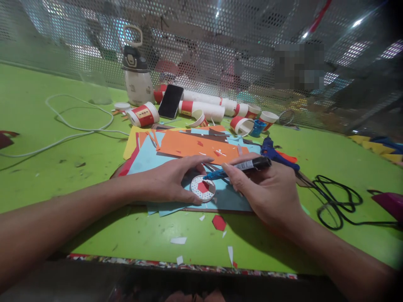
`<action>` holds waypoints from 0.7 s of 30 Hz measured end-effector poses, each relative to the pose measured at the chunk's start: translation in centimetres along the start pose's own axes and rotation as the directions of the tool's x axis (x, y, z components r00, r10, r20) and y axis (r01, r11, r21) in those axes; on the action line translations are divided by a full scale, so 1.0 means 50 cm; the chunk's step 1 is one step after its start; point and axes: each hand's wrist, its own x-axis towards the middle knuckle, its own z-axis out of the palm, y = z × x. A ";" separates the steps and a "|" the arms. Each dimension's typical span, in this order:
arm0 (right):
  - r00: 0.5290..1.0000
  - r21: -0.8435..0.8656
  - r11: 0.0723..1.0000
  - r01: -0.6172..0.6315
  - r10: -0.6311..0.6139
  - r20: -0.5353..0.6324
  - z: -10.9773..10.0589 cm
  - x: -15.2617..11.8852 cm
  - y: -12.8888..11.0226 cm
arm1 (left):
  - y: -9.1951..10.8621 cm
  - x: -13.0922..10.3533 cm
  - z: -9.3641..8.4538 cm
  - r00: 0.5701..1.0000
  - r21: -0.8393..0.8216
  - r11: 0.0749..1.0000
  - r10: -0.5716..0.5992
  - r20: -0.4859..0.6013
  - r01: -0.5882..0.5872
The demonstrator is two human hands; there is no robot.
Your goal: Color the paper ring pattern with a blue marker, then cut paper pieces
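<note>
My right hand (267, 188) grips a marker pen (239, 167) with a black end and a blue tip. The tip meets the upper part of a small round white disc (197, 193), which carries blue dots and a red hexagon at its centre. Thumb and fingers of my left hand (176, 178) close around the disc's left edge and steady it. Under both hands lie stacked sheets of light blue paper (233, 202), with an orange paper strip (185, 144) on top behind them. A loose red hexagon (218, 222) rests in front of the stack.
Paper cups (143, 114), a phone (171, 101) and a water bottle (137, 82) stand or lie at the back. A blue glue gun (277, 155) and black cable (338, 205) are on the right, a white cable (78, 133) on the left. White scraps (178, 240) dot the front.
</note>
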 end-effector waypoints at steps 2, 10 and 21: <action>1.000 -0.003 1.000 -0.003 0.003 0.009 0.002 0.000 0.001 | 0.000 0.000 0.000 1.000 -0.001 1.000 0.003 0.006 -0.003; 0.998 -0.011 0.998 0.057 -0.057 0.020 0.008 0.004 0.003 | -0.006 -0.001 0.003 1.000 0.002 1.000 0.028 -0.005 -0.028; 0.999 -0.055 0.998 0.044 -0.043 0.021 0.010 0.005 0.004 | -0.003 0.000 0.001 1.000 0.030 0.999 0.029 0.000 -0.029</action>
